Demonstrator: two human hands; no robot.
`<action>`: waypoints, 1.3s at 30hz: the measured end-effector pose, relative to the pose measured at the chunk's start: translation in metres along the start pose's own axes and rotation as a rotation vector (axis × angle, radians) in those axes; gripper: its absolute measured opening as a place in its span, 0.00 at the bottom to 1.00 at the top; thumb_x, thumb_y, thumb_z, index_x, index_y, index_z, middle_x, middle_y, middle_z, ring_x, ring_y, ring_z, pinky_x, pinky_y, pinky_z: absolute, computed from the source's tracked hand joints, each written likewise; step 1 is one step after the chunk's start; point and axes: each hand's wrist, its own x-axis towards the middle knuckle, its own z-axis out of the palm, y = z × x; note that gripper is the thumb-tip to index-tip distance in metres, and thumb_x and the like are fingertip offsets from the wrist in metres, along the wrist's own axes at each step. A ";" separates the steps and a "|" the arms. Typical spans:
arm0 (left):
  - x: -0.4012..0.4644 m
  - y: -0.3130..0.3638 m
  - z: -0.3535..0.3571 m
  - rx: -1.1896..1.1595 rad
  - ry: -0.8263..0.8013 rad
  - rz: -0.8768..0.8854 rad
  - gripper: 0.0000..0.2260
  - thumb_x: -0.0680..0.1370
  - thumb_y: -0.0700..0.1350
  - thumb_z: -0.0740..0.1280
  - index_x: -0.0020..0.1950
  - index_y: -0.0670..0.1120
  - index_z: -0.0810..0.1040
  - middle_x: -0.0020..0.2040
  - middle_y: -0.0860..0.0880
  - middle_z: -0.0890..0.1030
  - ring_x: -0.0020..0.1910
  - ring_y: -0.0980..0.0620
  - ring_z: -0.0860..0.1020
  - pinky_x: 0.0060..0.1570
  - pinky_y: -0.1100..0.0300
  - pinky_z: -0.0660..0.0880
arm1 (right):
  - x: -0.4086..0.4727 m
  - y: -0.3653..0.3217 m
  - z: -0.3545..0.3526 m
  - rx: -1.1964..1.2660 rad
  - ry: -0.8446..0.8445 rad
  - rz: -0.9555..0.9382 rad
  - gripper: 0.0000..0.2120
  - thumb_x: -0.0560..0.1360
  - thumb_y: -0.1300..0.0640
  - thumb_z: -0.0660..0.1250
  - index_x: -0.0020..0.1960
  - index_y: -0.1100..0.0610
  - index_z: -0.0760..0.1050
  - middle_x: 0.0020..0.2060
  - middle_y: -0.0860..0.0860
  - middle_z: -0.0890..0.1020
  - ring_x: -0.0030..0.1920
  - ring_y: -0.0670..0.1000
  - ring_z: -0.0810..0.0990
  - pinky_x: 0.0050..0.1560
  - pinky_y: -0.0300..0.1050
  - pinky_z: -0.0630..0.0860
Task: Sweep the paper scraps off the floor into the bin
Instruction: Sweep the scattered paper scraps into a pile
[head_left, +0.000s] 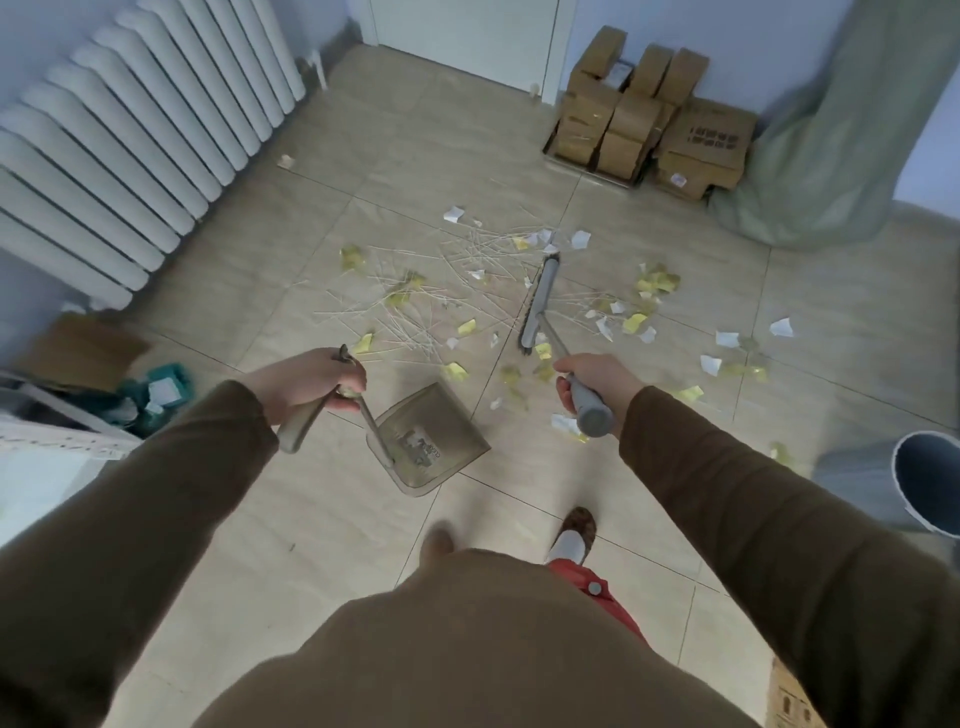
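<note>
White and yellow paper scraps (655, 283) lie scattered over the tiled floor, mixed with several thin pale sticks (467, 260). My right hand (597, 382) grips the grey handle of a broom whose brush head (540, 306) rests among the scraps. My left hand (306, 384) holds the handle of a translucent brownish dustpan (428, 439), which hangs just above the floor nearer to me than the litter. A grey bin (930, 480) stands at the right edge, partly cut off.
A white radiator (130, 145) lines the left wall. Stacked cardboard boxes (649, 119) and a green sack (831, 145) fill the far right corner beside a white door (462, 36). A box with teal items (156, 389) sits at the left. My feet (574, 530) stand on bare tiles.
</note>
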 end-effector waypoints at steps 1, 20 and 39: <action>0.002 -0.007 -0.005 -0.006 0.000 0.001 0.03 0.76 0.32 0.66 0.49 0.37 0.77 0.50 0.39 0.73 0.50 0.43 0.78 0.60 0.49 0.80 | -0.001 0.002 0.009 0.003 -0.001 0.001 0.06 0.81 0.61 0.64 0.45 0.61 0.71 0.32 0.54 0.73 0.26 0.46 0.72 0.21 0.34 0.73; 0.005 -0.030 -0.052 0.434 0.017 -0.078 0.13 0.77 0.46 0.72 0.56 0.45 0.73 0.49 0.42 0.76 0.47 0.43 0.75 0.52 0.51 0.76 | -0.007 0.031 0.062 -0.128 0.003 0.073 0.08 0.80 0.56 0.66 0.47 0.61 0.72 0.34 0.53 0.75 0.28 0.46 0.72 0.21 0.35 0.72; 0.036 0.007 0.037 0.371 0.127 0.385 0.15 0.78 0.46 0.69 0.64 0.43 0.79 0.65 0.46 0.80 0.65 0.47 0.76 0.63 0.55 0.70 | -0.036 0.045 0.015 -0.098 -0.022 -0.044 0.03 0.81 0.58 0.63 0.51 0.58 0.71 0.34 0.53 0.74 0.26 0.47 0.71 0.20 0.35 0.71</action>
